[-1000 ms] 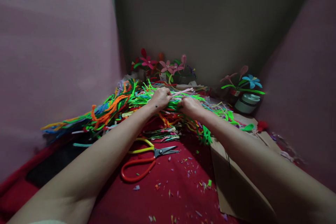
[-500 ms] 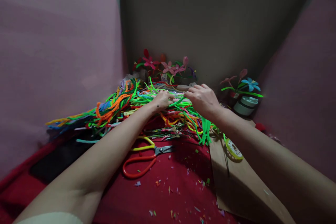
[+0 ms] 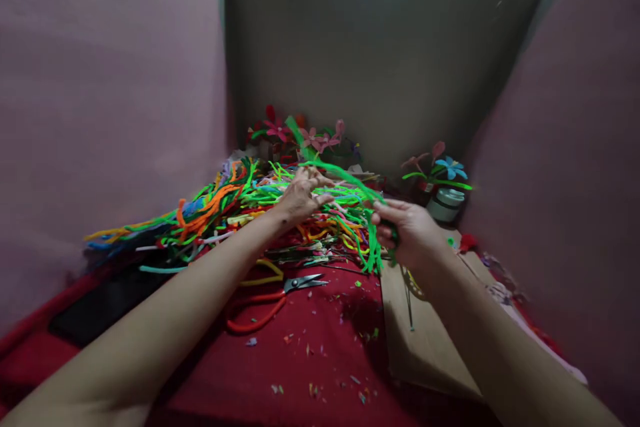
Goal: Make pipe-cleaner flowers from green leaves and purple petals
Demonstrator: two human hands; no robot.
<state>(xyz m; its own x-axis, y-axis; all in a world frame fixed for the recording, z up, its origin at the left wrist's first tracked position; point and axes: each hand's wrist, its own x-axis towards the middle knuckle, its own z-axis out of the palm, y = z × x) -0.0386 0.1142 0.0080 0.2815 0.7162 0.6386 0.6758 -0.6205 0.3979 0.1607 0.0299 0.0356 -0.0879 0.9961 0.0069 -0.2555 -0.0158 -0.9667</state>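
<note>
Green strands (image 3: 350,177) arch above the heaped pipe cleaners (image 3: 215,207), their near end pinched between the thumb and fingers of the right hand (image 3: 413,230), while the left hand (image 3: 303,199) has its fingers loosely spread over the heap, close under the far part of the strands. Nearer the person, scissors (image 3: 295,285) with parted blades lie on the red cloth (image 3: 330,380) among scraps, left of some cardboard (image 3: 425,347); beyond the heap stand pink flowers (image 3: 311,139), with a lidded jar (image 3: 447,205) off to the right.
</note>
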